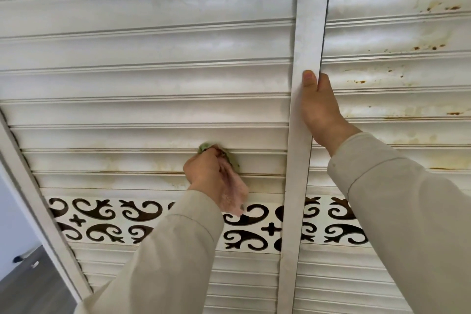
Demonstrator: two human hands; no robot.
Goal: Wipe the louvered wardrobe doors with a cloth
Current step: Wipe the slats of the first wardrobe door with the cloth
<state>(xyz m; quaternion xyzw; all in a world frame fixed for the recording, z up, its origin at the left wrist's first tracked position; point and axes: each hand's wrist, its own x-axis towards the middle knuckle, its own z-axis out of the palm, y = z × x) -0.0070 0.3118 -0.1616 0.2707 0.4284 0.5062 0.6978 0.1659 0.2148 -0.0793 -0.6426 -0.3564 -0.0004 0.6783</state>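
White louvered wardrobe doors [158, 84] fill the view, their slats running across. My left hand [204, 171] grips a bunched pink and green cloth [233, 191] and presses it against a stained lower slat of the left door. The cloth's loose end hangs down below my hand. My right hand [321, 107] holds the upright edge stile [304, 33] of the left door, thumb on its front and fingers curled behind it. Brown rust-like stains mark the right door's slats [407, 76].
A band of dark scroll cut-outs [114, 222] runs across both doors below the wiped slat, with more slats under it. The left door's frame [33, 199] slants down at the left. Grey floor [28, 290] shows at the bottom left.
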